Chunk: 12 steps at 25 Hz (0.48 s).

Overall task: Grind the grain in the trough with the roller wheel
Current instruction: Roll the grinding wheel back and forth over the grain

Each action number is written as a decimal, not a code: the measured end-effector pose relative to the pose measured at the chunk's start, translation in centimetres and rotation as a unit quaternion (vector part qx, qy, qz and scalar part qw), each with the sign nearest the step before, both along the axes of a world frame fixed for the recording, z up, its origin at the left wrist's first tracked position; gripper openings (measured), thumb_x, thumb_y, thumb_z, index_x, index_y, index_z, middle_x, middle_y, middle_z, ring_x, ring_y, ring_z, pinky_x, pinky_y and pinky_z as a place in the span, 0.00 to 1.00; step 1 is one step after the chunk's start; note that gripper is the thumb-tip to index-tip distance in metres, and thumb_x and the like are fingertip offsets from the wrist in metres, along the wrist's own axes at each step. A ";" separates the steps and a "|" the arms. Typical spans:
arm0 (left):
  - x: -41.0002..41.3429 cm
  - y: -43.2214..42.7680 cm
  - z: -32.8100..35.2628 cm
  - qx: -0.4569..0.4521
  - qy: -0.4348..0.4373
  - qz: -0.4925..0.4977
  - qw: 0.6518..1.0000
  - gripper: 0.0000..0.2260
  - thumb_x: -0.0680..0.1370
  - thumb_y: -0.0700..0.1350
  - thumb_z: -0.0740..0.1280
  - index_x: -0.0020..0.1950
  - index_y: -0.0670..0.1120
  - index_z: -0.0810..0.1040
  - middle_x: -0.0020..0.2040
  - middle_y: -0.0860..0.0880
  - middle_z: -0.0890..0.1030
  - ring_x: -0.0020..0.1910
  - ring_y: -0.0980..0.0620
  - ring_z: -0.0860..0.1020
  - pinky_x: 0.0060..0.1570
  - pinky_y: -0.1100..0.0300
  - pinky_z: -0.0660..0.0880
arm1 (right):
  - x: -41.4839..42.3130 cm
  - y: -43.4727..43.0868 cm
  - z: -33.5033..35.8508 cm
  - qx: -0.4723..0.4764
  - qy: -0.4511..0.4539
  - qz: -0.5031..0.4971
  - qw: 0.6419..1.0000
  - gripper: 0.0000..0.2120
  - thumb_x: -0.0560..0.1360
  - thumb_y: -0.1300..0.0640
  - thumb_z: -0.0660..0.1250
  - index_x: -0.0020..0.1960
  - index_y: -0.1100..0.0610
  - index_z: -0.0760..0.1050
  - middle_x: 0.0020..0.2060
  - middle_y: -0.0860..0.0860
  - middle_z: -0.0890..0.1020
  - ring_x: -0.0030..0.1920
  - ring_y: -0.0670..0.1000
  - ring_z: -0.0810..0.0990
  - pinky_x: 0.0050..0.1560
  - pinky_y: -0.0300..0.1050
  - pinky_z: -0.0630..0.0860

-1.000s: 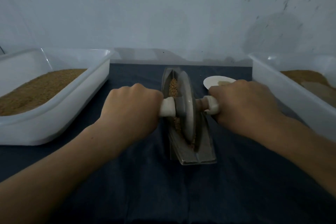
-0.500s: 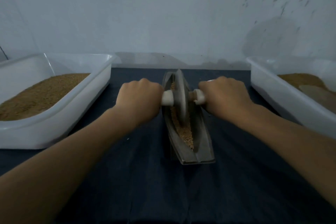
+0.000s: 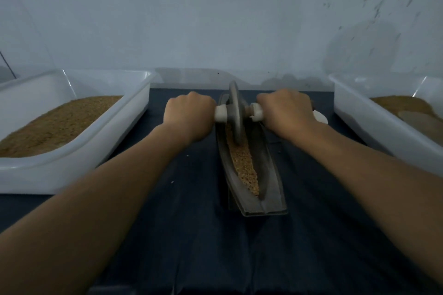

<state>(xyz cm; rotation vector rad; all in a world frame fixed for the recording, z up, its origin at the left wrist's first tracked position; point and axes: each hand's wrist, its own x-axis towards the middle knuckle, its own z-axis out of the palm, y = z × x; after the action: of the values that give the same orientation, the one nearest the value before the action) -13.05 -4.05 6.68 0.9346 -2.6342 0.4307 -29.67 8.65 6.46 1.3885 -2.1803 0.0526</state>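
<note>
Both hands point(image 3: 189, 116) on disc-shaped roller wheel point(image 3: 235, 115), coarse grain point(image 3: 244, 163), boat-shaped trough point(image 3: 271, 175)

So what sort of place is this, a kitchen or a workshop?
Probably a small grain-grinding workbench, not a kitchen: a metal trough holding grain with a roller wheel in it, a white left tub and right tub of brown grain, and a bare, stained wall behind.

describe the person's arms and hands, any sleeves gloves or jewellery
No gloves: the left hand and right hand are bare, with no rings or wristbands on the sides in view. The left forearm and right forearm are bare too, no sleeve, watch or marking up to the picture's edge.
</note>
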 end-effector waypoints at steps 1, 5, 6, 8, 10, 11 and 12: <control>0.9 0.6 -0.5 -0.002 0.003 -0.007 1.000 0.04 0.76 0.46 0.66 0.50 0.50 0.78 0.37 0.50 0.70 0.34 0.48 0.69 0.35 0.53 0.66 | 0.2 1.0 -0.1 0.006 -0.005 0.012 1.000 0.07 0.76 0.52 0.71 0.50 0.50 0.73 0.40 0.51 0.76 0.44 0.59 0.79 0.34 0.48 0.63; 5.9 4.2 -1.8 -0.097 0.031 -0.091 0.991 0.17 0.67 0.50 0.74 0.37 0.55 0.64 0.29 0.55 0.58 0.24 0.55 0.54 0.25 0.62 0.51 | 2.0 7.0 -1.8 -0.028 0.068 0.063 0.995 0.22 0.66 0.53 0.74 0.38 0.47 0.58 0.30 0.46 0.69 0.27 0.53 0.67 0.27 0.39 0.55; 6.7 4.9 -1.5 -0.119 0.033 -0.106 0.987 0.23 0.63 0.50 0.77 0.35 0.55 0.60 0.28 0.56 0.54 0.24 0.56 0.50 0.26 0.64 0.48 | 2.4 8.2 -1.9 -0.048 0.086 0.073 0.993 0.25 0.62 0.53 0.75 0.38 0.47 0.56 0.27 0.46 0.68 0.26 0.52 0.61 0.28 0.36 0.51; 6.1 5.0 -0.9 -0.120 0.034 -0.096 0.988 0.25 0.60 0.49 0.78 0.35 0.54 0.59 0.28 0.56 0.52 0.24 0.56 0.48 0.27 0.65 0.48 | 2.2 8.5 -2.4 -0.061 0.087 0.061 0.992 0.25 0.61 0.54 0.75 0.38 0.47 0.57 0.26 0.47 0.69 0.25 0.53 0.59 0.29 0.35 0.50; 4.3 3.4 -1.5 -0.109 0.025 -0.060 0.992 0.13 0.69 0.48 0.73 0.37 0.52 0.67 0.29 0.53 0.57 0.24 0.53 0.53 0.26 0.59 0.55 | 1.2 6.1 -2.6 -0.058 0.048 0.030 0.997 0.19 0.68 0.54 0.73 0.38 0.49 0.60 0.30 0.48 0.73 0.29 0.55 0.69 0.25 0.41 0.61; 3.0 2.2 -1.4 -0.087 0.029 -0.035 0.995 0.06 0.73 0.47 0.69 0.41 0.51 0.72 0.31 0.52 0.61 0.25 0.51 0.58 0.28 0.56 0.60 | 0.7 4.4 -2.6 -0.060 0.013 0.010 0.998 0.15 0.72 0.54 0.71 0.40 0.49 0.63 0.34 0.49 0.76 0.33 0.56 0.74 0.28 0.45 0.69; 1.7 1.0 -1.0 -0.065 0.020 -0.014 0.998 0.01 0.75 0.46 0.67 0.45 0.50 0.76 0.32 0.51 0.63 0.28 0.50 0.63 0.31 0.54 0.63 | 0.2 2.7 -2.2 -0.046 -0.008 -0.011 0.999 0.11 0.74 0.54 0.69 0.43 0.49 0.66 0.38 0.50 0.78 0.38 0.57 0.77 0.33 0.48 0.73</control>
<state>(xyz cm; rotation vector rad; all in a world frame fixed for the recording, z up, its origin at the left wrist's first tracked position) -11.37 -3.04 5.63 0.8550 -2.5458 0.5631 -29.45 11.31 4.26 1.3168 -2.1789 0.1545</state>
